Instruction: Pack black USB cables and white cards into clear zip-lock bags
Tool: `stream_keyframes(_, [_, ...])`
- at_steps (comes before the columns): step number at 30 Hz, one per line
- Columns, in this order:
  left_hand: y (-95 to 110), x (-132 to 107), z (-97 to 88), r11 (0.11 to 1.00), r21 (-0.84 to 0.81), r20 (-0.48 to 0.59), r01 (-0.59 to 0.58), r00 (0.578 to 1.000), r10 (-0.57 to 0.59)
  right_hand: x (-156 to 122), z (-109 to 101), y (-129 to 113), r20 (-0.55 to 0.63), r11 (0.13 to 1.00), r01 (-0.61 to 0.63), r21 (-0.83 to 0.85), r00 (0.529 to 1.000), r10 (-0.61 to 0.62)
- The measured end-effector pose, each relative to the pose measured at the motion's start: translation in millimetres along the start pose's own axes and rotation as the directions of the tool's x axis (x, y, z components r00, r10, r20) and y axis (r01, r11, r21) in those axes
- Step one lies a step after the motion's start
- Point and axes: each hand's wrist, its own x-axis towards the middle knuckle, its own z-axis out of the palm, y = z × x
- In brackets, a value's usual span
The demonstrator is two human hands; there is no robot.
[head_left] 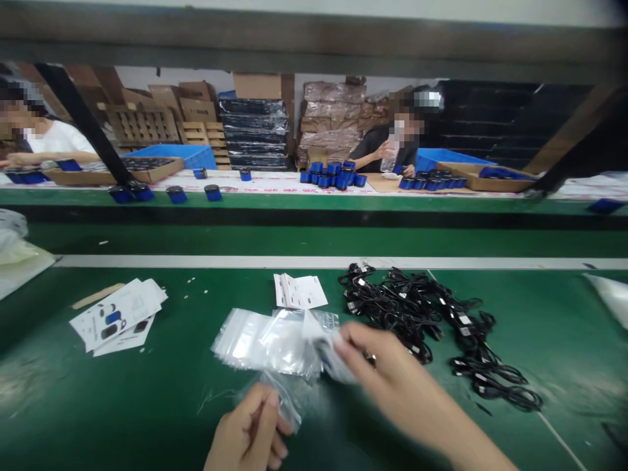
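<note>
Plastic bag (288, 396) sits pinched in the left grip (252, 428) over the desk (161, 412) while the right grip (375, 366) grasps a blurred paper (330, 352), so pairing them seems in hand, the next move probably calling for an opened bag mouth.

Well beyond the fingers (364, 337) stand blue black-topped cylinders (324, 180), a blue plastic crate (200, 157) and, farther off, black film-wrapped stacks (252, 127).

Legible text: none | far-bench strip (275, 190): red lettering, unclear | leaflets (136, 302): print too small
</note>
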Motion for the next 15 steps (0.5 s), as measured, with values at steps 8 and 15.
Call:
stream_keyframes(8, [-8.8,1.7,-1.9,0.999,0.033,-0.055,-0.003,0.998,0.004,-39.1,66.6,21.8,0.185,0.971,0.211,-0.112,0.965,-0.188])
stream_keyframes(15, [2.2,-3.2,11.4,0.994,0.088,-0.381,-0.071,0.919,0.099,-43.1,89.4,21.4,0.069,0.989,0.109,0.096,0.991,-0.116])
